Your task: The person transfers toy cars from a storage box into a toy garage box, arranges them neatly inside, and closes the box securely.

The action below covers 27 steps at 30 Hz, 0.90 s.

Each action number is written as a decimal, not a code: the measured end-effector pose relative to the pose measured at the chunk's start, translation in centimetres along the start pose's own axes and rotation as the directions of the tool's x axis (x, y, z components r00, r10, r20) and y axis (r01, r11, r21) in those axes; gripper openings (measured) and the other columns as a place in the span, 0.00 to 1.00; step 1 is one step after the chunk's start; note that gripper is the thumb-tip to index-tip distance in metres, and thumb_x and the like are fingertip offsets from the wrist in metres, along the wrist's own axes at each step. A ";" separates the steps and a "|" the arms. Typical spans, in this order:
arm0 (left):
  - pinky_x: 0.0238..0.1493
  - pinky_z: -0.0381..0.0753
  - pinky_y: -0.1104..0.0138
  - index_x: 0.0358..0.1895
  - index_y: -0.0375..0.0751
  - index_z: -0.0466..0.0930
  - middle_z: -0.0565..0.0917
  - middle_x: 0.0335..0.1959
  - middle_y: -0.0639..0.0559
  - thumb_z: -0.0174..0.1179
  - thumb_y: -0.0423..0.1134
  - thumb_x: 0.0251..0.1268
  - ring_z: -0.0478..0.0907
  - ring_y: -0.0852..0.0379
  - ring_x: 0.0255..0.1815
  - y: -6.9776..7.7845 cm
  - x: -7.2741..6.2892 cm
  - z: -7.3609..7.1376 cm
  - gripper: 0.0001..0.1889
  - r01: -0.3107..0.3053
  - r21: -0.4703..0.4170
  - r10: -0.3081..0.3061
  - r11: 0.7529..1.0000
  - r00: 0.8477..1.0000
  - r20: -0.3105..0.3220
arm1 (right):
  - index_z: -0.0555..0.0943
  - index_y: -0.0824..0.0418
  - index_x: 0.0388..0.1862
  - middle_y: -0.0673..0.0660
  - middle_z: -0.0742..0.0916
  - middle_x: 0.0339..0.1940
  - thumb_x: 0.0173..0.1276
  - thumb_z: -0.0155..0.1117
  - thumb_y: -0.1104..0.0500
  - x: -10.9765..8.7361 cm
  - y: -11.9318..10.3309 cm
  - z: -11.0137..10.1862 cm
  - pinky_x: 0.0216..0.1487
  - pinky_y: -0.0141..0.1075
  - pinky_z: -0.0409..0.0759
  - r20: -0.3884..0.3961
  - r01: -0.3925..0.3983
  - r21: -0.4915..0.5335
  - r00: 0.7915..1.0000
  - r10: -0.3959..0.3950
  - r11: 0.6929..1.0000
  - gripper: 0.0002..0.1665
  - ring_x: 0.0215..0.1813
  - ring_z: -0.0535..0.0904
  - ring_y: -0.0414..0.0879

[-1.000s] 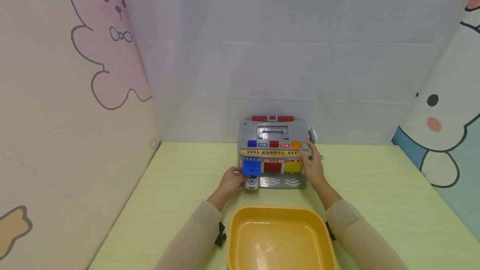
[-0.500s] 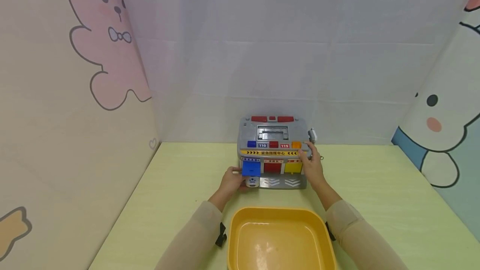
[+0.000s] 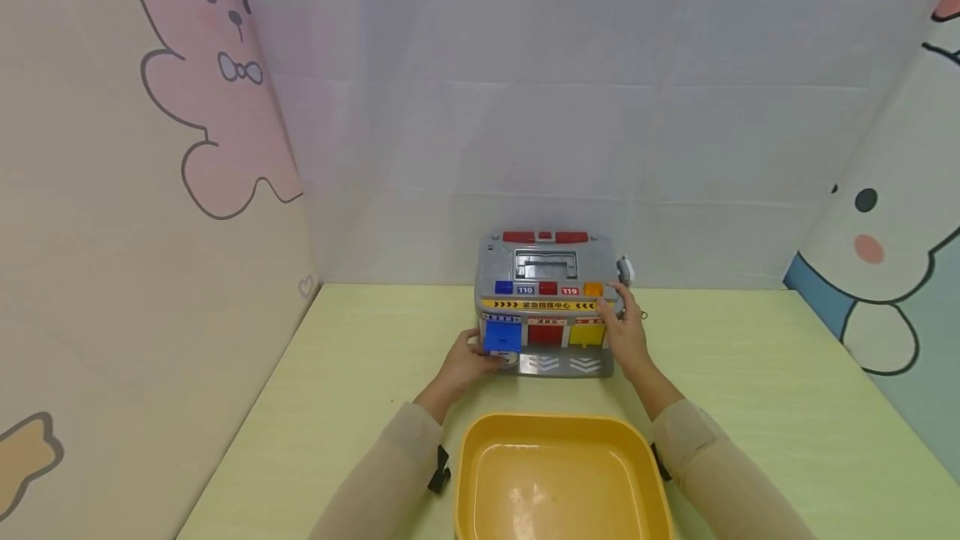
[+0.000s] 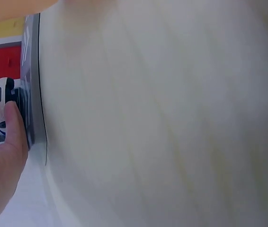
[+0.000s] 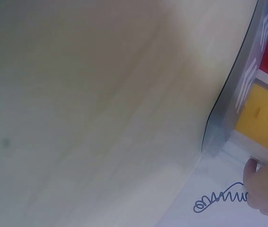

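A grey toy emergency station [image 3: 546,307] stands against the back wall, with blue, red and yellow garage doors. The blue door [image 3: 502,337] is swung up. A small white toy car [image 4: 0,101] sits at that doorway, mostly covered in the head view by my left hand [image 3: 462,363]. In the left wrist view, the thumb and a finger pinch the car. My right hand [image 3: 626,338] grips the station's right front corner, thumb on the roof edge. The red door [image 3: 545,334] and yellow door [image 3: 587,334] are down.
A yellow tray [image 3: 562,490] lies between the forearms at the table's near side. A small grey-white piece [image 3: 626,270] sticks out at the station's right side. A coiled cord [image 5: 219,196] shows beside it in the right wrist view.
The toy car has moved backward from the ramp into the blue doorway. My left hand has followed it, its fingers now over the car's front. The right hand and station have stayed put.
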<state>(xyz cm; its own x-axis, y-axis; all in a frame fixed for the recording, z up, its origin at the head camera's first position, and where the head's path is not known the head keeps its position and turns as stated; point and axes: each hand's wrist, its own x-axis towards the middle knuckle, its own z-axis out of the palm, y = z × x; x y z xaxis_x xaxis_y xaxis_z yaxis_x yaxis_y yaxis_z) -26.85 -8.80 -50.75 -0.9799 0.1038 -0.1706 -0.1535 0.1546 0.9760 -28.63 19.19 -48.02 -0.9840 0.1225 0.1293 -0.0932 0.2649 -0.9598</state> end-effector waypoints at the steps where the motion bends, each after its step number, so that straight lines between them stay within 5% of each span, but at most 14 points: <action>1: 0.49 0.82 0.56 0.69 0.27 0.54 0.81 0.46 0.34 0.70 0.26 0.54 0.81 0.45 0.43 -0.1 0.1 0.0 0.42 -0.005 0.016 0.005 1.000 1.000 -0.001 | 0.57 0.55 0.75 0.60 0.65 0.53 0.78 0.49 0.46 0.0 0.0 0.0 0.36 0.36 0.66 0.001 0.001 0.002 1.000 -0.001 1.000 0.33 0.39 0.62 0.46; 13: 0.52 0.80 0.54 0.69 0.30 0.60 0.82 0.42 0.40 0.70 0.32 0.57 0.81 0.48 0.41 0.2 0.7 -0.2 0.39 -0.017 0.244 0.031 0.970 0.998 -0.053 | 0.59 0.55 0.73 0.62 0.65 0.52 0.77 0.49 0.43 0.1 0.1 0.2 0.37 0.38 0.66 -0.021 -0.007 -0.021 1.000 0.007 1.000 0.32 0.40 0.63 0.49; 19: 0.49 0.82 0.56 0.67 0.29 0.61 0.82 0.42 0.39 0.66 0.28 0.60 0.81 0.47 0.40 0.4 1.1 0.0 0.33 0.007 0.240 0.010 0.971 0.997 -0.070 | 0.59 0.55 0.73 0.63 0.65 0.55 0.77 0.49 0.42 0.1 0.2 0.2 0.39 0.39 0.66 -0.021 -0.014 -0.024 1.000 0.014 1.000 0.32 0.41 0.63 0.49; 27: 0.37 0.86 0.60 0.64 0.26 0.63 0.81 0.41 0.34 0.57 0.23 0.65 0.84 0.46 0.35 0.0 1.9 0.3 0.25 0.004 0.131 0.009 0.991 0.995 -0.101 | 0.58 0.54 0.74 0.62 0.64 0.53 0.77 0.48 0.42 -0.1 0.0 0.2 0.36 0.37 0.67 -0.017 -0.010 -0.021 1.000 0.009 1.000 0.33 0.39 0.63 0.48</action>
<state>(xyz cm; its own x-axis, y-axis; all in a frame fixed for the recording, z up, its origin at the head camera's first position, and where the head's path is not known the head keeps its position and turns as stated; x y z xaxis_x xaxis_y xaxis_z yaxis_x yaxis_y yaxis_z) -28.64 -8.34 -51.08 -0.9891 0.0054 -0.1474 -0.1399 0.2820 0.9491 -28.59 19.04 -48.05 -0.9821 0.1413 0.1247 -0.0805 0.2842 -0.9554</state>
